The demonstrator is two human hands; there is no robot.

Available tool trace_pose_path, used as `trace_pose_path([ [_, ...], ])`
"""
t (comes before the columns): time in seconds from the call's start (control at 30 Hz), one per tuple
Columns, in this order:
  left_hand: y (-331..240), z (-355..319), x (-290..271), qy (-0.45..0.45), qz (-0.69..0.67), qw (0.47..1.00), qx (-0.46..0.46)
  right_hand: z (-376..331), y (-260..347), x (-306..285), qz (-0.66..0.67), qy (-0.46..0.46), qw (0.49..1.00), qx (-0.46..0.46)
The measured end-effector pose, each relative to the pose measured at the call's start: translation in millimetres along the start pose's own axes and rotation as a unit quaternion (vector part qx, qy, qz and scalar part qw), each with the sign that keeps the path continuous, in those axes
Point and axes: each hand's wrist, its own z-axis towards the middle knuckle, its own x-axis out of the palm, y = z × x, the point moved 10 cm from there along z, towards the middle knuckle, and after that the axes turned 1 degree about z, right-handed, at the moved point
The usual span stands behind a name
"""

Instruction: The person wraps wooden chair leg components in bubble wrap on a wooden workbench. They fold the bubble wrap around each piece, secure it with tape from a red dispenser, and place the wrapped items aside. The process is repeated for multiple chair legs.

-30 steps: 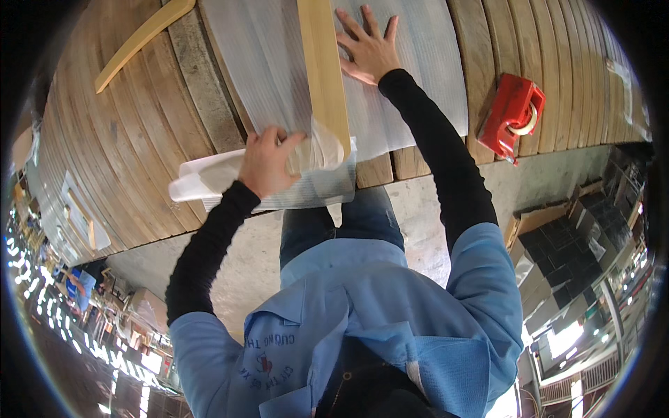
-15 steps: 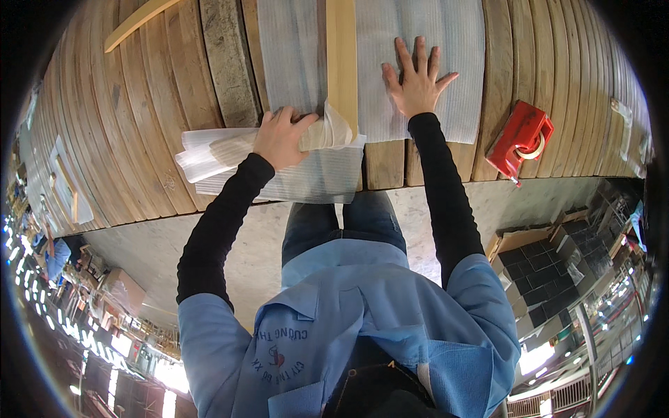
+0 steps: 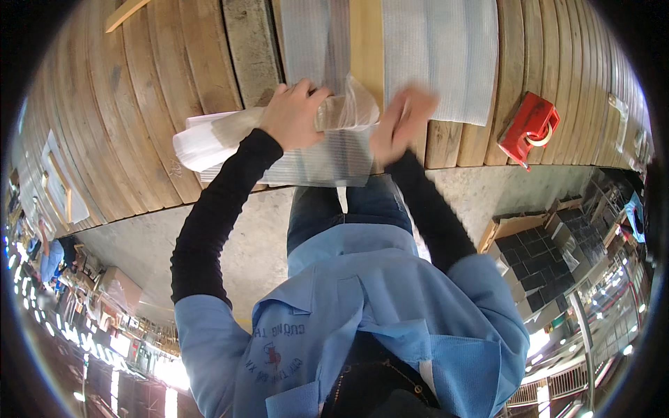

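A translucent white foam sheet (image 3: 446, 59) lies on the slatted wooden table, with a long pale wooden strip (image 3: 366, 42) lengthwise along its middle. The sheet's near left part is folded over into a loose, crumpled layer around the strip's near end. My left hand (image 3: 296, 115) is closed over this folded part, its fingers curled on the foam. My right hand (image 3: 405, 122) is beside the strip's near end, just right of the fold. Motion smears its fingers, so what they hold, if anything, is unclear.
A red tape dispenser (image 3: 519, 132) with a roll of tape lies on the table to the right. Another wooden strip (image 3: 127, 14) is at the far left. Stacked dark tiles (image 3: 529, 258) stand on the floor at right. A person in blue (image 3: 50, 258) is far off at left.
My right hand has left its flat, spread pose on the foam sheet and come inward and nearer to the strip's end. My left hand stays on the folded foam. The view has shifted slightly.
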Motion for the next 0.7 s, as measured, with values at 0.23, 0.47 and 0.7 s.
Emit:
trace_pose_path([
  [0.23, 17, 33, -20, -0.010, 0.036, 0.999, 0.026, -151, 51, 111, -0.043, 0.390, 0.917, 0.063],
  [0.47, 23, 18, 1, -0.038, 0.034, 0.998, 0.038, -190, 91, 79, 0.177, 0.525, 0.818, 0.155],
  [0.7, 29, -8, 41, -0.019, 0.106, 0.994, 0.010, 65, 15, 58, -0.006, 0.215, 0.976, -0.003],
])
